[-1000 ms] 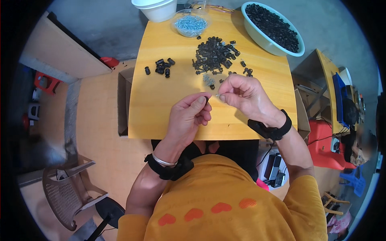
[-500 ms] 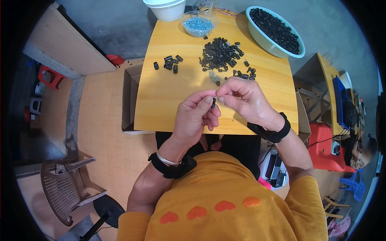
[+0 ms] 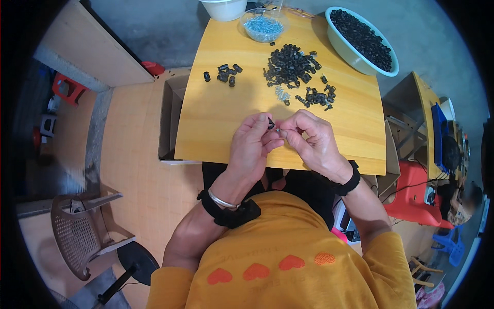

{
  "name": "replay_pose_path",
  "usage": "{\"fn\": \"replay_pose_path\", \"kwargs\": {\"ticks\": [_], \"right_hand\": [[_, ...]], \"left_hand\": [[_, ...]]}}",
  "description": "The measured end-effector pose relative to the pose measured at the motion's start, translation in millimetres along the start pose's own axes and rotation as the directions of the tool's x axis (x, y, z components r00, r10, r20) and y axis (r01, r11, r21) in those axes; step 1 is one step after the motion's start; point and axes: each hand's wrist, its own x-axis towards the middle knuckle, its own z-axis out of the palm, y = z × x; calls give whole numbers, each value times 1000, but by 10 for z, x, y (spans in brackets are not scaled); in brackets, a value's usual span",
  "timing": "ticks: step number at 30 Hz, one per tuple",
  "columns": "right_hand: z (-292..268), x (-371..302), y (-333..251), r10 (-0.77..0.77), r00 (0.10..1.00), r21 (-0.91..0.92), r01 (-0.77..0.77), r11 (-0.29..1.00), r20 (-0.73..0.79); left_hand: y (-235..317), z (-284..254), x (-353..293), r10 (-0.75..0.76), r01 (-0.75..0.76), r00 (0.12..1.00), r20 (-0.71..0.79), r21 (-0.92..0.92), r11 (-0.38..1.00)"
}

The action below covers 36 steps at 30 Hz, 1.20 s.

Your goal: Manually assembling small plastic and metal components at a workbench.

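Here we are over the yellow table [image 3: 216, 123], both hands meeting just above its near edge. Our left hand [image 3: 250, 147] pinches a small black cap [image 3: 270, 123] between thumb and forefinger, fingers drawn in narrow around it. Our right hand [image 3: 309, 139] is curled tight too, fingertips nipping what looks like a small screw [image 3: 278, 130], though it is too tiny to be sure. The two pieces sit tip to tip. To do this well, we judge it best to hold the cap steady, line the screw straight with its hole, and turn gently so nothing slips. Further out lie the black pile [image 3: 289, 64], a few loose screws [image 3: 281, 94], the clear dish of screws [image 3: 262, 26] and the green bowl [image 3: 350, 54] of black parts
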Motion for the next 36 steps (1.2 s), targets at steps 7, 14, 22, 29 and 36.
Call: {"fn": "replay_pose_path", "kwargs": {"ticks": [7, 14, 22, 29, 36], "right_hand": [[144, 5, 14, 27, 992, 133, -10, 991, -126], [168, -13, 24, 34, 995, 46, -30, 999, -97], [263, -18, 42, 132, 978, 213, -96, 972, -163], [139, 18, 60, 204, 970, 238, -169, 956, -131], [68, 29, 117, 100, 988, 114, -86, 990, -117]], "left_hand": [[-45, 39, -5, 29, -31, 999, -15, -134, 990], [-29, -2, 7, -1, -4, 999, -36, -147, 989], [-50, -5, 4, 16, -23, 999, -42, -165, 986], [-46, -110, -7, 22, -25, 998, 62, 51, 998], [13, -99, -16, -25, 16, 991, 134, 71, 997]]}}
